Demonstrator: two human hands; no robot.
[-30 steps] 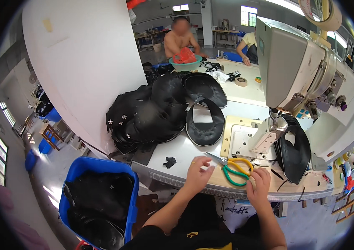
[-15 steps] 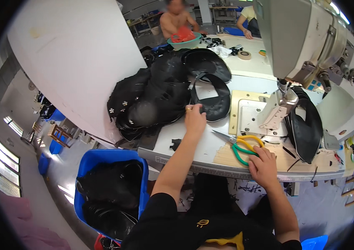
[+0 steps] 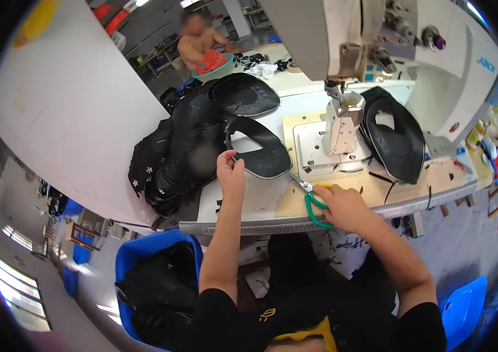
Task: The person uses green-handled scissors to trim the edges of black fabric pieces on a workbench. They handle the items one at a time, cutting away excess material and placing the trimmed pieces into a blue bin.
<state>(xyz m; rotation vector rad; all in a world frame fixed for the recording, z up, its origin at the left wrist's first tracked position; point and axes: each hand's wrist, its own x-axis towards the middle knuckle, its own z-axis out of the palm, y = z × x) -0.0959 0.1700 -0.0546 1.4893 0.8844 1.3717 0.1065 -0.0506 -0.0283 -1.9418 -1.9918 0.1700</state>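
Note:
A black shoe upper (image 3: pixel 265 155), curved with an opening through its middle, lies on the sewing table. My left hand (image 3: pixel 231 175) pinches its near left edge. At the right, my right hand (image 3: pixel 346 208) is closed over the handles of scissors (image 3: pixel 306 186), one loop yellow and the other green. The yellow loop is mostly hidden under my fingers. The tips of the scissors point at the upper's lower right edge; whether they touch it I cannot tell. A heap of black uppers (image 3: pixel 187 138), some with silver flower ornaments, rises beside my left hand.
A sewing machine (image 3: pixel 346 120) stands right of the upper, with stacked black uppers (image 3: pixel 398 141) past its post. A blue bin (image 3: pixel 121 258) of black pieces sits below the table's left end. Across the table, a person works by a green basin (image 3: pixel 217 71) holding a red bag.
My left hand has shifted the upper slightly, turning its lower end toward the scissors. My right hand has closed farther over the handles. The view has swung right.

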